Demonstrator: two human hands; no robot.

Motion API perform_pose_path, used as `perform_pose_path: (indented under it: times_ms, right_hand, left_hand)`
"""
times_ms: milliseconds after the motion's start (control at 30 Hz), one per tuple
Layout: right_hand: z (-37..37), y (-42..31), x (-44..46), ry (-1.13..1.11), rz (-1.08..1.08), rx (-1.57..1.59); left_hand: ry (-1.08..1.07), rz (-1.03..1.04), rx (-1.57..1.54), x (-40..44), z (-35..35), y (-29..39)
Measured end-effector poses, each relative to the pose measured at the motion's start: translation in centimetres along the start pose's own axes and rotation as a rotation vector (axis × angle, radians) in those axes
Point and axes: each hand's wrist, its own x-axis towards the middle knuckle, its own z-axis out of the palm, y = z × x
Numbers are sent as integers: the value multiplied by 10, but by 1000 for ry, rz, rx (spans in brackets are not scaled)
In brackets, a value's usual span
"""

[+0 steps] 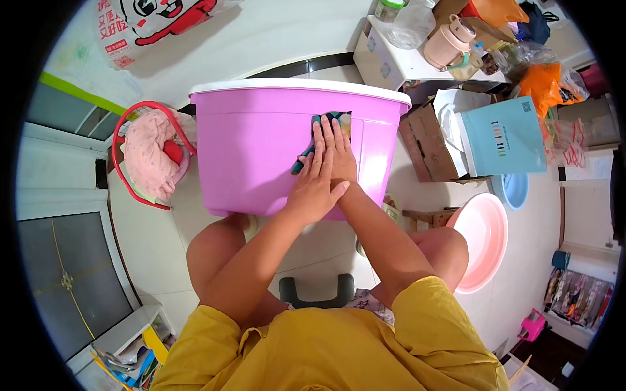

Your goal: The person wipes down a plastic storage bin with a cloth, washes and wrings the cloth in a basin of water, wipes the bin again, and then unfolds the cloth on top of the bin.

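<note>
A pink-purple plastic storage bin (254, 150) with a white lid or rim (293, 84) stands in front of my knees. Against its side, my right hand (343, 158) presses a dark green patterned cloth (297, 167), its fingers stretched out over it. My left hand (313, 189) lies across the back of the right one, fingers extended, with its thumb near the right wrist. Much of the cloth is hidden under the hands. Beside the fingertips, a small pale patterned patch (346, 124) shows on the bin's right half.
Left of the bin is a red-rimmed basket (116, 140) with pink fabric. On the right stand a cardboard box (420, 140), a light-blue box (505, 137), a pink basin (499, 260) and a blue basin (521, 189). A cabinet (378, 58) behind carries a pink thermos (447, 47).
</note>
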Motion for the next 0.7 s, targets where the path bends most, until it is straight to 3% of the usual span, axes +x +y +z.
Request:
perform_pose_path:
  times_ms: [700]
  right_hand:
    - [-11, 27, -14, 15, 41, 10]
  left_hand:
    - [5, 78, 23, 10, 17, 20]
